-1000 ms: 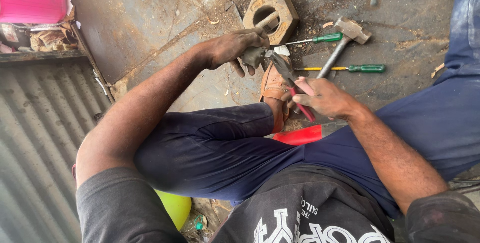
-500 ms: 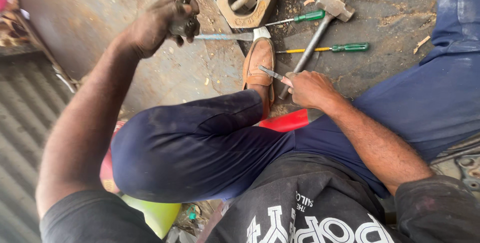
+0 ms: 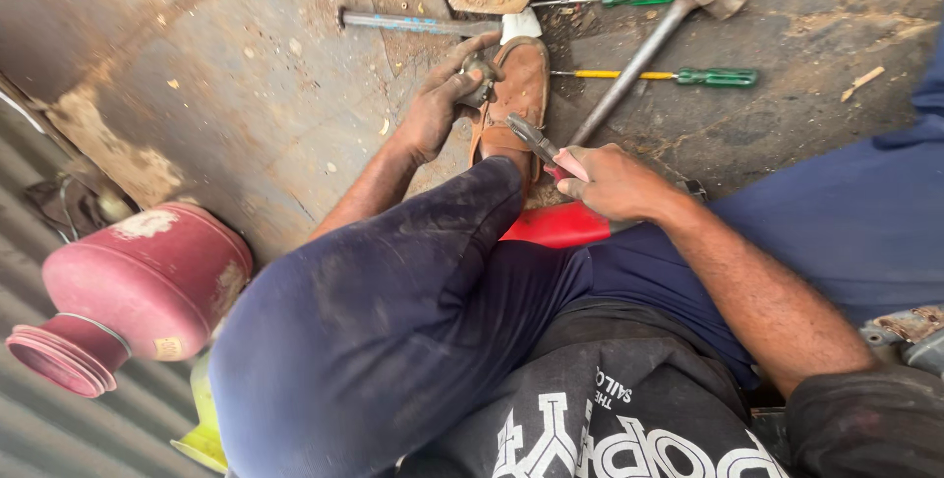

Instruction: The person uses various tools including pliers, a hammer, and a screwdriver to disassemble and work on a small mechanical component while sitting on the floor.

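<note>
Your left hand (image 3: pixel 438 109) pinched small metal part (image 3: pixel 479 80) just up-left of right hand (image 3: pixel 610 181), which gripped pliers (image 3: pixel 536 142) (nose aimed at part).

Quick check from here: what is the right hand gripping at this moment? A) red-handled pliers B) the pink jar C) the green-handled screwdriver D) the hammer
A: the right hand is closed round the red-handled pliers, while the hammer lies untouched on the floor.
</note>
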